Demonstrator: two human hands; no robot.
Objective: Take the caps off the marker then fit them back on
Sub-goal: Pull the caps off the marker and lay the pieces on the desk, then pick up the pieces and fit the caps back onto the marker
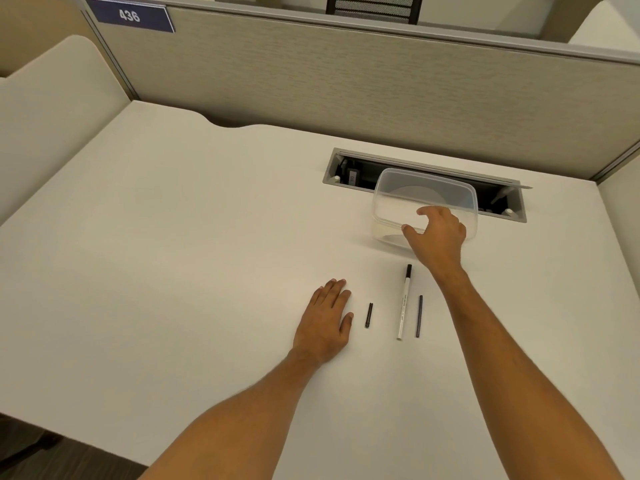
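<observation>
The marker (pixel 403 303) lay on the white bench (pixel 173 237), its body pale and its far end dark. A short black cap (pixel 369 315) rested to its left, a longer cap (pixel 419 316) just beside its right. The left hand (pixel 327 320) lay flat, fingers spread, holding nothing. The right hand (pixel 438 233) gripped the near rim of a clear plastic container (pixel 422 199).

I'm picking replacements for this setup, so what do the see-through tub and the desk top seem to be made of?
The clear rectangular tub, gripped by the right hand, looks like thin glossy plastic: the desk shows through its walls. The off-white desk top looks like matte laminate, smooth and without grain, though that is uncertain.
</observation>
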